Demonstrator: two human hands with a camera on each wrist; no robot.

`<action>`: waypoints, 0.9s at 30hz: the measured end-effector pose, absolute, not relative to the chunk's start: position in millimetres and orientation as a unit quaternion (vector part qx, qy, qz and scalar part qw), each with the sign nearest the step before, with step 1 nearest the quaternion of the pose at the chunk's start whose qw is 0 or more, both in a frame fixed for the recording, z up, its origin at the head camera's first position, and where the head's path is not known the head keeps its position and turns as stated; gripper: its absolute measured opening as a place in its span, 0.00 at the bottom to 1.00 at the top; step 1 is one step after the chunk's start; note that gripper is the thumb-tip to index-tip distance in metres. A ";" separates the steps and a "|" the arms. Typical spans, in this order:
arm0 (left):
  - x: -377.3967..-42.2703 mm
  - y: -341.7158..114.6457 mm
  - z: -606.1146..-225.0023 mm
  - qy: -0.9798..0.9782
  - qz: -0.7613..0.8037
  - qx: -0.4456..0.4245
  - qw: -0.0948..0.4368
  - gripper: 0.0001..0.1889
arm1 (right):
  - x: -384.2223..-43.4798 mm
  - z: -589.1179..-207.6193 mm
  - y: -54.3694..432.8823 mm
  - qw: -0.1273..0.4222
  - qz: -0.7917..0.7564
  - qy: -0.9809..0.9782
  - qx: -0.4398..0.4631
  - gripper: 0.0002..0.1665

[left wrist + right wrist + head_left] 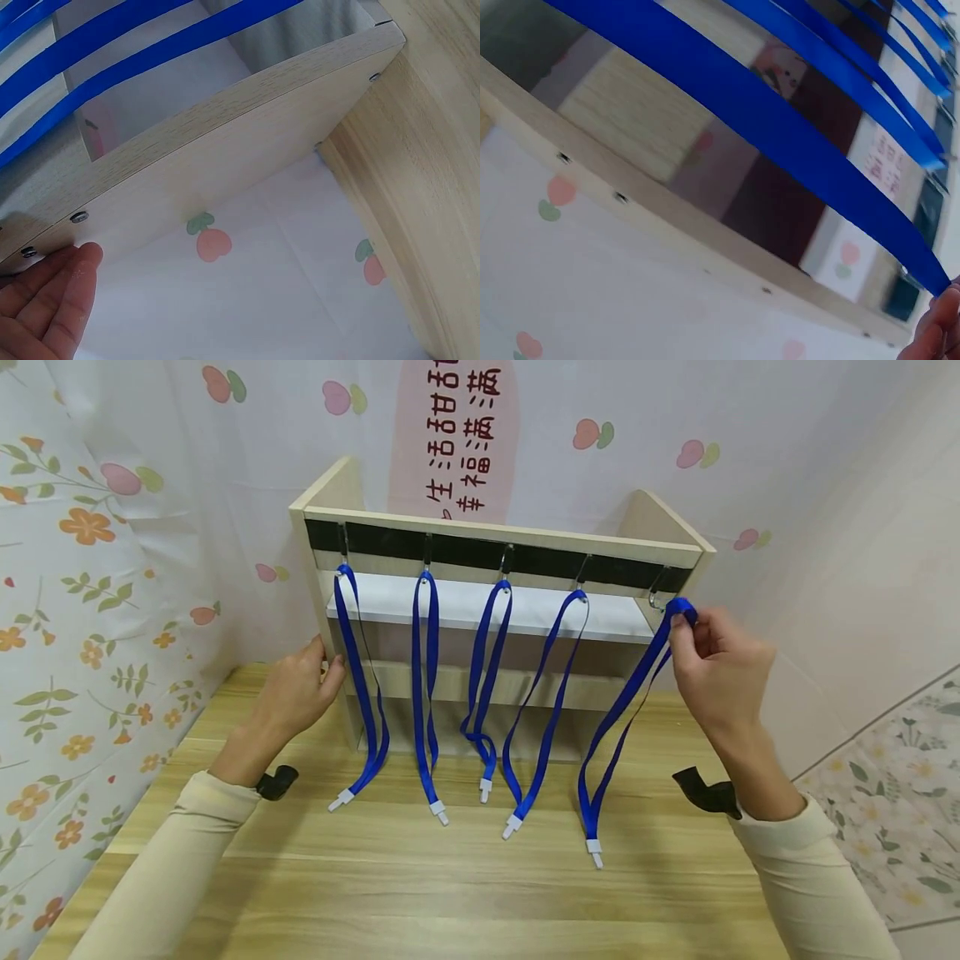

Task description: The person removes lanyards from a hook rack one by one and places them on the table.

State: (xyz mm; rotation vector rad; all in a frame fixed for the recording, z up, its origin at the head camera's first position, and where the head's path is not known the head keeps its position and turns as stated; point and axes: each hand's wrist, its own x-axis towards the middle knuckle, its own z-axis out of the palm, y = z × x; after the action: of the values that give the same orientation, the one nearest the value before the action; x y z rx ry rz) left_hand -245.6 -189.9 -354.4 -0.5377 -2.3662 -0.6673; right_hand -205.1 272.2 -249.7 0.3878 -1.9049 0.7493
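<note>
My right hand (723, 668) pinches the top of a blue lanyard (626, 697) between thumb and fingers, just right of the rightmost hook (655, 600). The white clip (594, 852) of that lanyard hangs low at the front. My left hand (296, 689) grips the left side panel of a wooden shelf rack (510, 527); its fingers (71, 300) touch the panel's outer face in the left wrist view, where the thumb is hidden. Several other blue lanyards (423, 677) hang by their loops from hooks on the rack's black strip (465, 556).
The rack stands on a wood-grain table (450, 893). Inside it is a white shelf board (465, 606). A patterned white curtain (255, 460) hangs behind and to the left. A floral panel (892, 818) is at the right. A black strap end (708, 792) sticks out at my right wrist.
</note>
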 end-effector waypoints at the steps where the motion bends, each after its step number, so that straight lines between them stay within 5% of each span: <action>1: -245.8 -189.9 -354.6 -0.894 -0.253 -0.203 0.308 0.08 | -203.1 -247.2 273.8 0.506 0.323 -0.784 0.156 0.09; 9: -244.8 -189.6 -354.6 -0.891 -0.258 -0.207 0.310 0.09 | -184.3 -220.3 297.0 0.525 0.388 -0.754 0.070 0.09; 19: -243.7 -189.5 -352.8 -0.892 -0.261 -0.210 0.302 0.09 | -179.7 -188.1 347.3 0.470 0.474 -0.742 -0.060 0.10; 27: -244.4 -189.0 -353.3 -0.889 -0.261 -0.214 0.310 0.08 | -196.7 -193.1 374.1 0.391 0.533 -0.750 -0.030 0.08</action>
State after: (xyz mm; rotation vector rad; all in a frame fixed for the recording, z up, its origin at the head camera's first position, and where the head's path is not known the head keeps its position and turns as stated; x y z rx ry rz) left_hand -244.4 -189.0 -353.3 -0.5645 -2.3484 -0.6901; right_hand -196.7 374.1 -193.1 -0.0752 -1.9046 1.3540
